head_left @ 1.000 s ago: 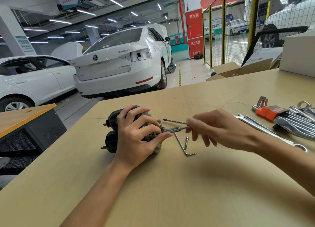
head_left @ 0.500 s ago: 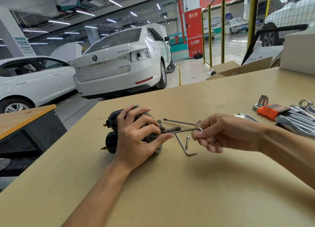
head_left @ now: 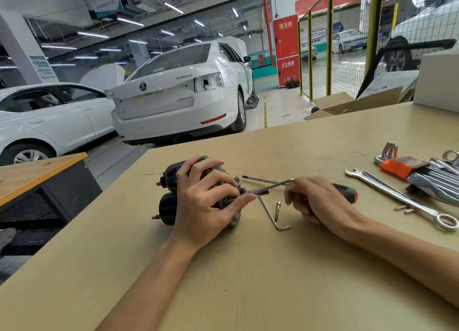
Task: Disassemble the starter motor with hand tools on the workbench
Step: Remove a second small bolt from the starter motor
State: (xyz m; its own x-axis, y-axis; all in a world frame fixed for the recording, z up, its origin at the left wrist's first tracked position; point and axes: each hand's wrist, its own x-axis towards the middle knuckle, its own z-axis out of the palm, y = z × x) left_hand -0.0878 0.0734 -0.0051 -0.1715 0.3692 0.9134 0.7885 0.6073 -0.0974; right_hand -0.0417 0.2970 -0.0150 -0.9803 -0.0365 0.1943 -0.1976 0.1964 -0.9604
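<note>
Starter motor under left hand, fingers curled over it; right hand pinching hex key at motor's end

Matt wooden workbench, glossy metal spanner

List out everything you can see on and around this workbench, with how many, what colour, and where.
starter motor: one, black and grey metal, left-centre of bench, under the left hand
hex key: one, silver, in the right hand, tip at the motor's end
second hex key: one, silver, lying on the bench just right of the motor
loose bolt: one, silver, beside that key
screwdriver: one, red and black handle, behind the right hand
combination wrenches: several, silver, right side
hex key set: one, orange holder, far right
workbench: one, tan
cars: two nearby, white, behind the bench
left hand: grips motor
right hand: pinches hex key
</note>
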